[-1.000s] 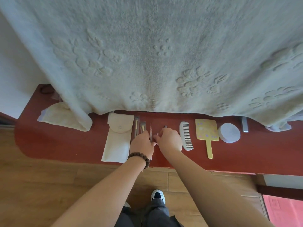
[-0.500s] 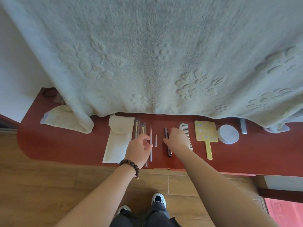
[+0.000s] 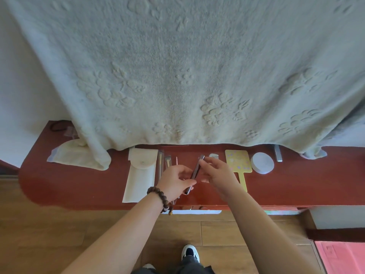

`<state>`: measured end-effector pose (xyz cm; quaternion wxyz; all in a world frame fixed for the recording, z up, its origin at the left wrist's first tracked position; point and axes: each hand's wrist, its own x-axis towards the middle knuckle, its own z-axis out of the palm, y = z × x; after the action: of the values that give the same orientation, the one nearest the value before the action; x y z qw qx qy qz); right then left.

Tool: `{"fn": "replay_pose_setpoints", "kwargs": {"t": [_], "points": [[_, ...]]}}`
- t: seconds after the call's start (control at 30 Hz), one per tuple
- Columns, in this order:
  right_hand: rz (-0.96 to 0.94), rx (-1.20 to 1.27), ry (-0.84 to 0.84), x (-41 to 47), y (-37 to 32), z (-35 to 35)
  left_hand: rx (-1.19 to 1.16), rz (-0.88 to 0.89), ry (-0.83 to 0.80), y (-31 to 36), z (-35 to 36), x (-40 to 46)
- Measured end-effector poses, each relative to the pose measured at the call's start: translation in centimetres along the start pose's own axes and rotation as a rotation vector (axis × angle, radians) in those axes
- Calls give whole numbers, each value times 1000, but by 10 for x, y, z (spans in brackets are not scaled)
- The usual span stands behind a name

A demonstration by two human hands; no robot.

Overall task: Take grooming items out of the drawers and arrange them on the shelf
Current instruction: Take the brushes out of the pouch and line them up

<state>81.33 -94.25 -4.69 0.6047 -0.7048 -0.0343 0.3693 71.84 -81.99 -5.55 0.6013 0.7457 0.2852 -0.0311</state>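
dark tool — tilted, tip up-right

The shelf is a glossy brick red, and above it hangs a pale cream towel embossed with flower and leaf shapes in its own colour. On the red surface lie an off-white pouch, a white comb, a round white case and a pastel yellow hand mirror dotted with small lilac and white spots. The slim stick between the hands is dark brown with a grey sheen, the left wrist wears a bracelet of dark brown beads, and the floor is honey-coloured wood.
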Motion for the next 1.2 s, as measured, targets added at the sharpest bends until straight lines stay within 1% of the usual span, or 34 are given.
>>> {"fn": "replay_pose_setpoints", "kwargs": {"t": [0.1, 0.3, 0.33, 0.4, 0.43, 0.47, 0.53, 0.63, 0.67, 0.77, 0.83, 0.9, 0.97, 1.1, 1.2], "points": [[-20, 75, -11, -3, -4, -4, 30, 24, -22, 1, 0, -5], [-62, -1, -18, -5, -3, -1, 121, 48, -65, -2, -2, -9], [-76, 49, -1, -3, -9, -3, 190, 55, -78, -3, -3, -10], [-131, 218, 116, 6, -31, -17, 374, 63, -113, -13, -3, -18], [-169, 246, 178, 12, -46, -30, 408, 45, -113, -21, -2, -24], [-206, 221, 209, 18, -60, -43, 390, 13, -102, -29, 0, -29], [-237, 100, 187, 22, -74, -62, 261, -55, -58, -35, 3, -37], [-143, -92, 84, 21, -56, -57, 7, -133, 2, -26, 7, -31], [-118, -135, 63, 19, -46, -51, -39, -138, 11, -21, 8, -26], [-68, -229, 96, 20, -19, -37, -29, -131, 49, -10, 12, -6], [-31, -259, 122, 27, -4, -32, -59, -186, 114, -10, 16, 11], [0, -299, 129, 36, 7, -28, 41, -199, 221, -13, 21, 26], [14, -398, 134, 45, 15, -24, 159, -176, 275, -17, 30, 37], [-30, -609, 190, 57, 23, -15, 422, -131, 307, -17, 48, 45], [-13, -723, 203, 63, 26, -11, 494, -156, 324, -19, 58, 48]]}}
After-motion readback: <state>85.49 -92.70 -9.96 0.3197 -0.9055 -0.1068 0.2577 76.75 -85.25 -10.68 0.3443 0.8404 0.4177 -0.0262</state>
